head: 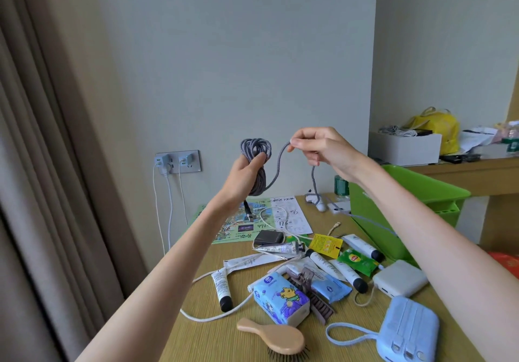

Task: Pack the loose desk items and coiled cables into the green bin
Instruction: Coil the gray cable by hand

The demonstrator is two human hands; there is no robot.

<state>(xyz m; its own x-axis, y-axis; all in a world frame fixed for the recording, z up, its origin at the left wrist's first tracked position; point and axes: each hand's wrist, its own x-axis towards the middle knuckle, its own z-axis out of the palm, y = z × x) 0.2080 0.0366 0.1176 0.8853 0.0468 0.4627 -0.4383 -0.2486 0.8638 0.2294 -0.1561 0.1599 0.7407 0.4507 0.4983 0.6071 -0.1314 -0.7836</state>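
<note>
My left hand (243, 174) grips a coil of grey braided cable (257, 148), raised above the desk, with a black plug dangling below my wrist. My right hand (317, 145) pinches the free strand of the same cable, which loops between the hands and hangs down toward the desk. The green bin (398, 193) stands tilted at the right, behind my right forearm. Loose items lie on the wooden desk (202, 339): cream tubes, a tissue pack (280, 297), a wooden hairbrush (273, 336), a white power bank (400, 278), a blue power bank (408, 333) and a white cable (213, 316).
A wall socket (178, 161) with chargers and white leads is at the back left. A curtain hangs along the left. Papers (292, 215) lie at the back of the desk. A shelf at the right carries a white box (404, 148) and a yellow bag (438, 125).
</note>
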